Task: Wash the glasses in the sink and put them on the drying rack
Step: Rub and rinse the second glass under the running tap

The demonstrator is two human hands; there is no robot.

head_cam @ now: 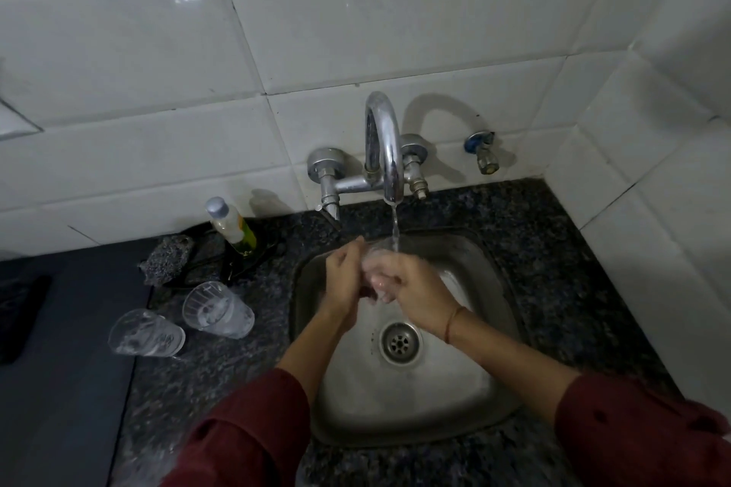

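Observation:
Over the steel sink (466, 380) both my hands hold one clear glass (375, 255) under the water running from the chrome tap (385, 146). My left hand (344, 277) grips its left side. My right hand (411, 289) wraps around it from the right, and the fingers hide most of the glass. Two more clear glasses stand upside down on the dark counter left of the sink: one nearer the basin (217, 310), the other (146, 333) further left.
A soap bottle (231, 225) and a steel scrubber (168, 259) sit behind the two glasses by the tiled wall. A dark flat object (19, 316) lies at the far left. A second small valve (484, 152) sticks out of the wall on the right.

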